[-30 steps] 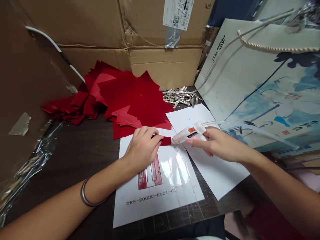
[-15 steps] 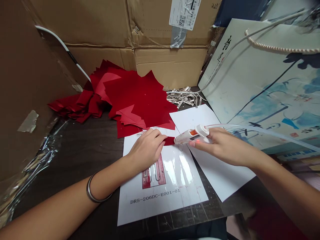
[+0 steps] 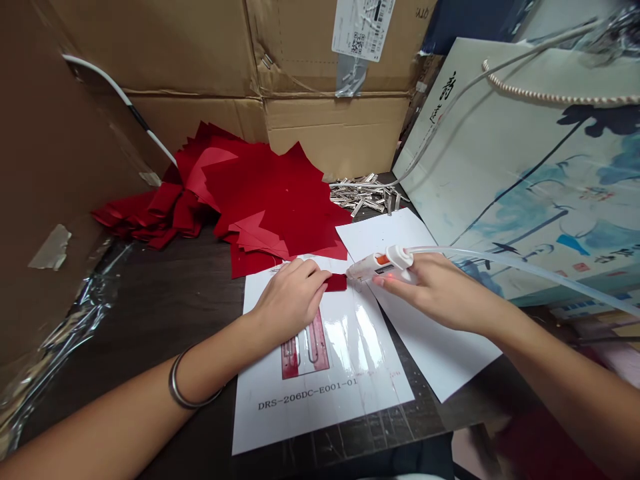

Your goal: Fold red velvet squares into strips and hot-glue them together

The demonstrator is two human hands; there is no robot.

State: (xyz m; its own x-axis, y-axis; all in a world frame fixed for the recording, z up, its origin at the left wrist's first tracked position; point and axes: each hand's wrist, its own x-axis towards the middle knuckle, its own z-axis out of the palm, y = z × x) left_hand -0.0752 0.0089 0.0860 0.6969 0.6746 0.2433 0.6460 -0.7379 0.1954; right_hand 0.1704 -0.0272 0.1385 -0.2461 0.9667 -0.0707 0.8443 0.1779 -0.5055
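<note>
My left hand (image 3: pixel 293 293) is closed, its fingers holding down a folded red fabric piece (image 3: pixel 336 283) on the printed sheet (image 3: pixel 365 373). Only the right end of that piece shows; the rest lies hidden under the hand. Wrapped round a white hot glue gun (image 3: pixel 383 264) are the fingers of my right hand (image 3: pixel 440 287). Its nozzle sits at the upper right corner of the red piece, and whether it touches cannot be made out. A clear glue stick (image 3: pixel 520 261) runs out of the gun's back to the right.
A pile of red fabric pieces (image 3: pixel 280 200) lies behind my hands, with metal clips (image 3: pixel 367 193) to its right. A blank white sheet (image 3: pixel 440 353) overlaps the printed one. Cardboard (image 3: pixel 335 133) walls the back; a painted paper bag (image 3: pixel 530 173) stands at right. A grey cable (image 3: pixel 427 150) hangs there.
The glue gun's nozzle has moved slightly up along the right end of the red piece, away from me. My left hand stays put on it. The whole view has shifted slightly.
</note>
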